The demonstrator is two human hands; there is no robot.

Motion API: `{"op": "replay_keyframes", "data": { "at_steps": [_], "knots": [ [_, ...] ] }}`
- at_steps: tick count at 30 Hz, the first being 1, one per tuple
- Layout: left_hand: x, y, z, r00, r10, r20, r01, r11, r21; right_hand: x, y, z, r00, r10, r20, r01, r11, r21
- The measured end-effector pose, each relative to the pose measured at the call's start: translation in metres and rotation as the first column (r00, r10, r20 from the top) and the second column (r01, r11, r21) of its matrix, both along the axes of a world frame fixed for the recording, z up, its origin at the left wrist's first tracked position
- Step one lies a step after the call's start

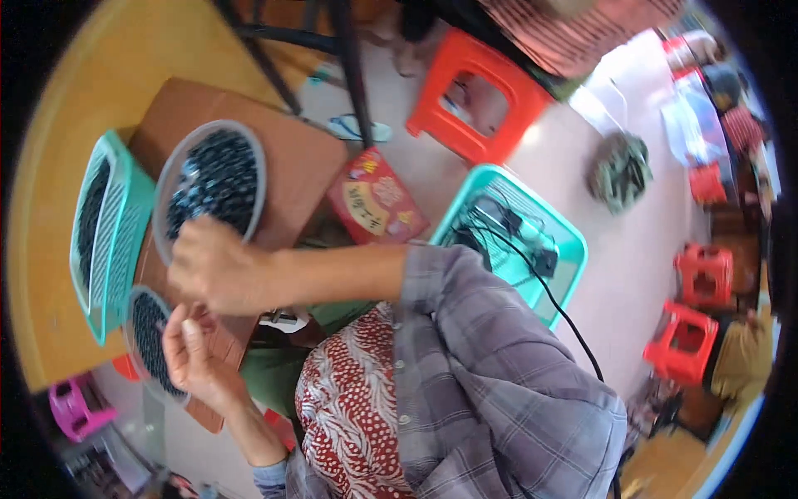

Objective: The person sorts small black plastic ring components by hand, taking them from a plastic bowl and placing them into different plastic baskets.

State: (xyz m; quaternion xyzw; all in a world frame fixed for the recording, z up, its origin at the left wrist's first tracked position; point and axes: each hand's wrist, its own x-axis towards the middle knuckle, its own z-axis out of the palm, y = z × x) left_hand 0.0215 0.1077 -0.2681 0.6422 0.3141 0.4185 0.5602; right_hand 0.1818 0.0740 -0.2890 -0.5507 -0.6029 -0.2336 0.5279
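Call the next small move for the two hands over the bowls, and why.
Probably the right hand dips its fingers into the large round grey bowl of small dark pieces: it sits at the bowl's near rim, fingers curled, contents hidden. The left hand waits half open beside the smaller round bowl of dark pieces, both on the brown board.

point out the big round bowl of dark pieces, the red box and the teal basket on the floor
big round bowl (pixel 166 179), head view, on its grey left rim
red box (pixel 376 198), head view, on the middle of its printed top
teal basket on the floor (pixel 572 249), head view, on its right wall
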Motion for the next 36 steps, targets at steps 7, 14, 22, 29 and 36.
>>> {"op": "replay_keyframes", "data": {
  "at_steps": [7,14,22,29,36],
  "knots": [
    [0.007,0.004,0.011,0.988,-0.144,0.064,0.152,0.975,-0.164,-0.022,-0.024,-0.005,0.958,0.112,-0.264,-0.114,0.993,0.01],
    [-0.004,0.01,0.004,0.984,-0.165,0.068,0.178,0.942,-0.285,-0.036,-0.027,-0.016,0.945,0.145,-0.295,-0.128,0.989,0.076],
    [-0.017,0.019,-0.002,0.963,-0.252,0.1,0.271,0.91,-0.315,-0.045,-0.029,-0.017,0.879,0.245,-0.409,-0.186,0.966,0.18],
    [-0.011,0.012,0.007,0.921,-0.359,0.15,0.388,0.832,-0.395,-0.041,-0.033,-0.018,0.862,0.166,-0.479,-0.079,0.977,0.197],
    [-0.006,0.01,0.001,0.948,-0.28,0.152,0.319,0.84,-0.439,-0.042,-0.034,-0.023,0.851,0.186,-0.491,-0.071,0.967,0.243]
  ]
}}
